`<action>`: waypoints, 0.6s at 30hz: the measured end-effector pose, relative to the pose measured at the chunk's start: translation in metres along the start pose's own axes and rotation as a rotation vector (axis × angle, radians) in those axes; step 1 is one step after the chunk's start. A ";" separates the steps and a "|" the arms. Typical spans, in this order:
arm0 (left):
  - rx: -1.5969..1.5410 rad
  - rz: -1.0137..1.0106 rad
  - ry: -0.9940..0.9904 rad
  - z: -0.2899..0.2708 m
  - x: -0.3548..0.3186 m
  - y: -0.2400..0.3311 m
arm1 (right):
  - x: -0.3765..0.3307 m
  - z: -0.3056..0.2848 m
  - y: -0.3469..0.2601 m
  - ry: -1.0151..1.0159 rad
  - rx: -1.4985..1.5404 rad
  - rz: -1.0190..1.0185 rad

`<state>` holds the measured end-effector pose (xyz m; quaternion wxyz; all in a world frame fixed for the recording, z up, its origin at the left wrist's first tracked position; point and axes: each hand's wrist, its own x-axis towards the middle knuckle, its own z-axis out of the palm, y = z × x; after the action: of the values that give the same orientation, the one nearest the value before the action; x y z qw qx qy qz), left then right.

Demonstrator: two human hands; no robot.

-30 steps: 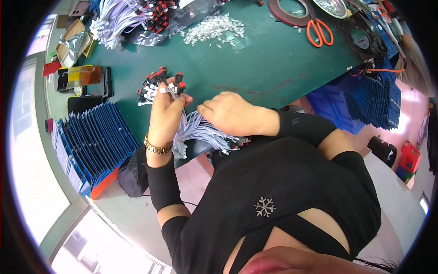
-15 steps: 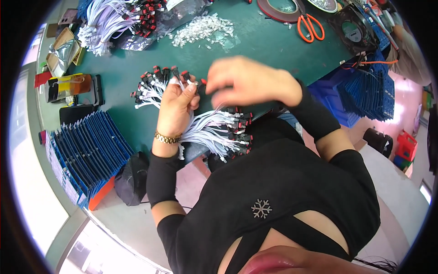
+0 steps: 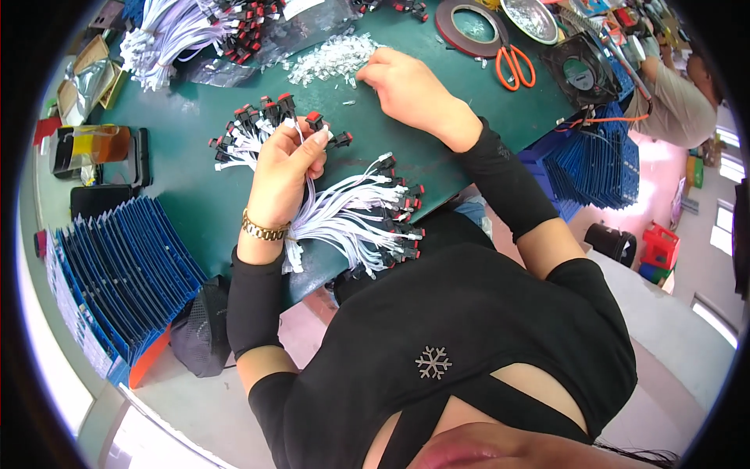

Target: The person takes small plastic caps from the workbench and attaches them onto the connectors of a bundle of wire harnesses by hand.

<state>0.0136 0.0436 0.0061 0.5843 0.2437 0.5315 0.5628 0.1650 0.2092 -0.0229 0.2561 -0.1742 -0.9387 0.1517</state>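
Note:
My left hand (image 3: 285, 162) is closed on a black push-button switch (image 3: 315, 121) with a red top and white wires, pinched between thumb and fingers. A second switch (image 3: 341, 141) sticks out beside the fingertips. My right hand (image 3: 410, 87) is at the near right edge of a pile of small clear plastic pieces (image 3: 332, 61), its fingers bent together; what is between them is hidden. Below the left hand, a bundle of white-wired switches (image 3: 351, 211) lies across the table's near edge. Another spread of wired switches (image 3: 242, 141) lies beyond and left of that hand.
Orange-handled scissors (image 3: 516, 68) and a tape roll (image 3: 471, 30) lie at the back right, near a black fan (image 3: 580, 72). A big wire bundle (image 3: 168, 43) is at the back left. Blue boards (image 3: 125, 270) stand at left. Another person (image 3: 678, 102) is at far right.
My right hand has moved from beside the left hand, away from me, to the clear pieces. The left hand still grips the wired switch. The whole view has shifted slightly.

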 end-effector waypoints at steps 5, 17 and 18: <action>-0.100 -0.006 -0.044 -0.003 -0.003 0.001 | 0.002 -0.008 -0.020 0.114 0.429 0.162; 0.022 -0.064 -0.010 -0.003 -0.005 0.003 | -0.004 -0.008 -0.066 0.003 1.263 0.445; 0.074 -0.054 -0.005 -0.002 -0.006 0.004 | -0.005 -0.007 -0.066 0.004 1.265 0.450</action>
<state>0.0117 0.0388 0.0107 0.5913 0.2522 0.5568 0.5261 0.1563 0.1500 0.0055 0.2727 -0.1822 -0.6094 0.7218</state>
